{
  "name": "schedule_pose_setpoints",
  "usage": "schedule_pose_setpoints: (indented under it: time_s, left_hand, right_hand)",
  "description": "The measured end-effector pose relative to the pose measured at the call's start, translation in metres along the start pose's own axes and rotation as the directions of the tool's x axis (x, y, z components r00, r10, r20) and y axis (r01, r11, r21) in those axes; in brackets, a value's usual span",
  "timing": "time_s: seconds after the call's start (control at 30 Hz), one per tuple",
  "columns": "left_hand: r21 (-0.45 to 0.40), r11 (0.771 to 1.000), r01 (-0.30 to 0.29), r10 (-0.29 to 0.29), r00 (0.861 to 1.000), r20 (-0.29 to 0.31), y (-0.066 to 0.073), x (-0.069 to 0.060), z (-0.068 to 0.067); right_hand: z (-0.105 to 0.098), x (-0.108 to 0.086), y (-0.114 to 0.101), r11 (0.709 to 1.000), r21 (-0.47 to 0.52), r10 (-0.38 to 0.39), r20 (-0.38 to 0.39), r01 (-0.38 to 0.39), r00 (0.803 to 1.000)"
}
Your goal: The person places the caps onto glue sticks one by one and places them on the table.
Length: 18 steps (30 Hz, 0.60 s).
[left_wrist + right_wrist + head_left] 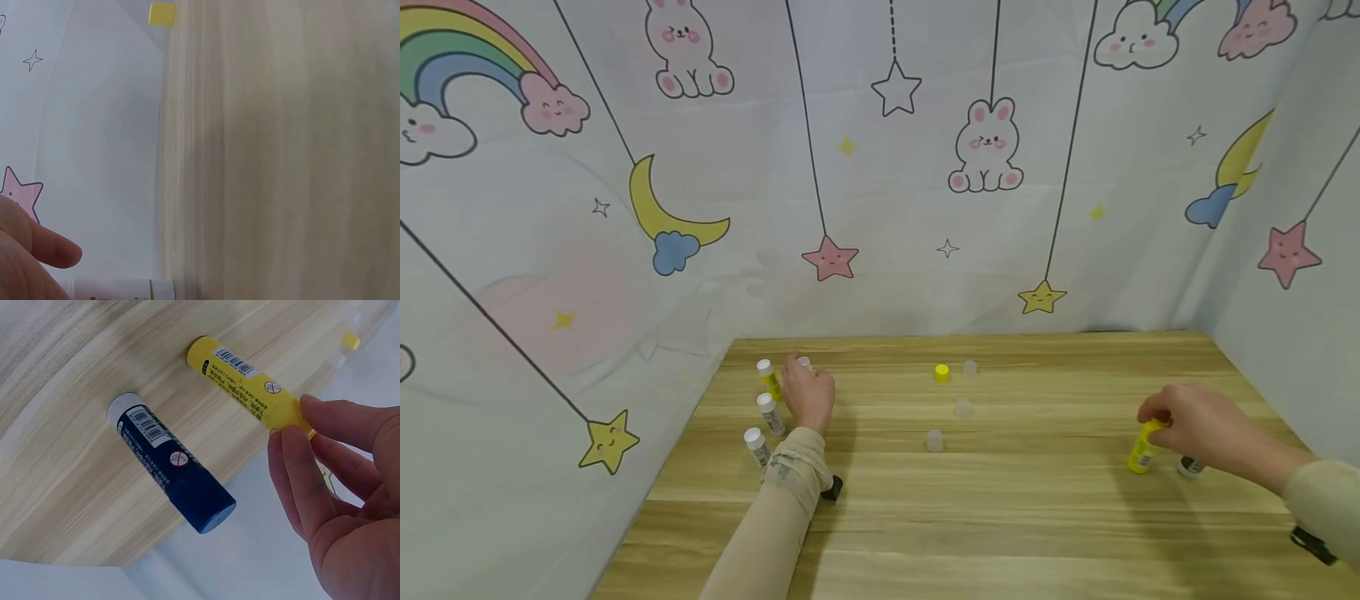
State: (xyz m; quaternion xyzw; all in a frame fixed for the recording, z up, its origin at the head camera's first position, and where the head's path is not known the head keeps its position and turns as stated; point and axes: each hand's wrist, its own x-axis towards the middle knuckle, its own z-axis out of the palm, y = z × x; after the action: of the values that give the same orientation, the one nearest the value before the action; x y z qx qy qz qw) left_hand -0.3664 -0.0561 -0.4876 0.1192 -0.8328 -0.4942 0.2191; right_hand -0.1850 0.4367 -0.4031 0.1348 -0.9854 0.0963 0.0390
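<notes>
My right hand (1198, 425) pinches the upper end of a yellow glue stick (240, 381) between thumb and fingers. Its lower end is at the tabletop; I cannot tell if it touches. Close beside it stands a dark blue glue stick (172, 462) with a white base, mostly covered by the hand in the head view. At the back left, my left hand (808, 396) is at the top of a white glue stick (125, 289). Fingers hide part of that stick, and whether they grip it is unclear. Left of this hand stands a yellow glue stick (770, 382) with a white top.
Two more white-topped glue sticks, one (771, 414) behind the other (757, 447), stand along the left side. Mid-table are a small yellow cap (942, 373) and several translucent caps (935, 441). A patterned curtain (895, 183) borders the wooden table (1000, 525) behind and at the sides.
</notes>
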Motion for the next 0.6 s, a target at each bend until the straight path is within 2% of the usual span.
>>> schedule_pose_setpoints:
  time_s: [0.33,0.6]
  left_hand:
    - [-0.007,0.998,0.055,-0.055,0.998,0.011,-0.0066,0.0038,-0.0007]
    - [0.064,0.996,0.069,-0.069,0.998,-0.005,-0.0105,0.0052,0.0006]
  right_hand:
    - [0.0014,-0.0035,0.0053,1.0,-0.027,0.009,-0.006,-0.009,1.0]
    - [0.0013,-0.0037,0.0061,1.0,-0.025,0.005,0.006,-0.005,1.0]
